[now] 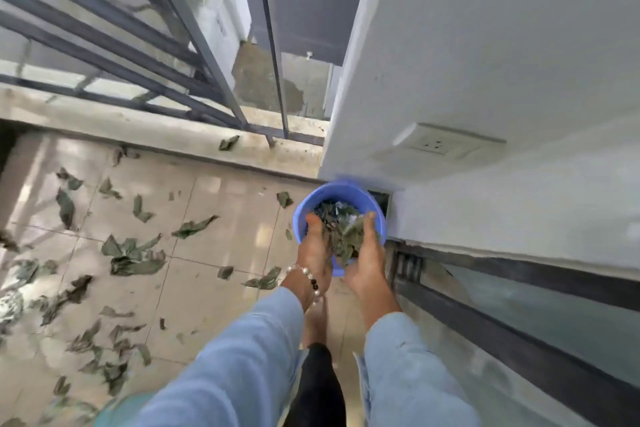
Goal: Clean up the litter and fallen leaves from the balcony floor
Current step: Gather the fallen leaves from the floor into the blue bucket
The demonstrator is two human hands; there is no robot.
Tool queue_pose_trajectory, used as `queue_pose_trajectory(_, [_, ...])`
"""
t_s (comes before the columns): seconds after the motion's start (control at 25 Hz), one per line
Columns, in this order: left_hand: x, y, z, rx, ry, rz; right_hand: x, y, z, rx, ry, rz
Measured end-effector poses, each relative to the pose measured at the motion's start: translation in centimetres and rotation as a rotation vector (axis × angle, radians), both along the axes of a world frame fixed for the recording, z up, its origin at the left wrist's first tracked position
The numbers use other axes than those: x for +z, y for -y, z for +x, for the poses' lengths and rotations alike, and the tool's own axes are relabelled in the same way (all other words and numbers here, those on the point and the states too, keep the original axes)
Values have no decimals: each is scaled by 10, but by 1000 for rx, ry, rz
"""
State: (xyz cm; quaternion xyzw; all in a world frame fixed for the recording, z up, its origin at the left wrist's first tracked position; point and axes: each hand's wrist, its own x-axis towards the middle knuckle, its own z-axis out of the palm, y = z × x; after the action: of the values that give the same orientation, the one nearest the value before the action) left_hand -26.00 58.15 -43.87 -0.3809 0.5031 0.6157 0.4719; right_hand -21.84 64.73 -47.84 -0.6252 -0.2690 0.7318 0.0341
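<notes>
Both your hands are cupped together over a round blue plastic bucket that sits on the balcony floor in the corner where a white plastered wall meets the low concrete ledge. Your left hand and right hand press a bundle of leaves between the palms, fingers fairly straight and pointing down into the bucket, which already holds dark leaves and pale scraps. The bundle looks dry, crumpled and light, so if you part your palms while it is above the rim, pieces may well flutter out onto the smooth beige tiles. The bucket seems light too; a push against its near wall could tip it. Many more fallen leaves, grey-green, curled and ragged, lie scattered across the glossy floor to your left, and one sits up on the ledge below the dark metal railing. A beaded bracelet circles your left wrist, beside pale blue sleeves. A wall socket is set in the wall above the bucket.
</notes>
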Motion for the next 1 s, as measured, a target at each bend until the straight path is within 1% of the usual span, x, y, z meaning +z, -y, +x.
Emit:
queue_pose_trajectory(0.12, [-63, 4, -14, -24, 14, -137, -48, -17, 3, 154, 128, 21])
queue_pose_trajectory(0.2, [-81, 13, -11, -57, 25, -192, -57, -17, 8, 220, 209, 69])
queue_pose_trajectory(0.24, [-80, 17, -9, -89, 23, -208, -54, -14, 11, 258, 230, 91])
queue_pose_trajectory(0.28, [-74, 23, -8, -118, 15, -218, -45, -12, 12, 296, 253, 118])
queue_pose_trajectory(0.36, [-46, 31, -6, -202, -39, -232, -22, -6, 18, 361, 277, 202])
queue_pose_trajectory(0.44, [-1, 39, -4, -302, -110, -255, 7, -2, 28, 451, 273, 279])
queue_pose_trajectory(0.48, [24, 45, -2, -346, -183, -293, 24, -2, 33, 526, 286, 320])
queue_pose_trajectory(0.56, [74, 63, 7, -507, -347, -404, 74, 3, 36, 722, 274, 410])
queue_pose_trajectory(0.64, [118, 88, 24, -635, -439, -487, 129, 12, 35, 995, 221, 544])
queue_pose_trajectory(0.72, [155, 116, 42, -636, -465, -557, 173, 23, 32, 1297, 145, 713])
queue_pose_trajectory(0.84, [193, 162, 75, -667, -497, -708, 214, 56, 24, 1700, 1, 929])
queue_pose_trajectory(0.92, [212, 199, 105, -629, -488, -799, 234, 93, 25, 1974, -72, 1128])
queue_pose_trajectory(1.0, [224, 238, 140, -546, -481, -870, 251, 141, 34, 2189, -221, 1306])
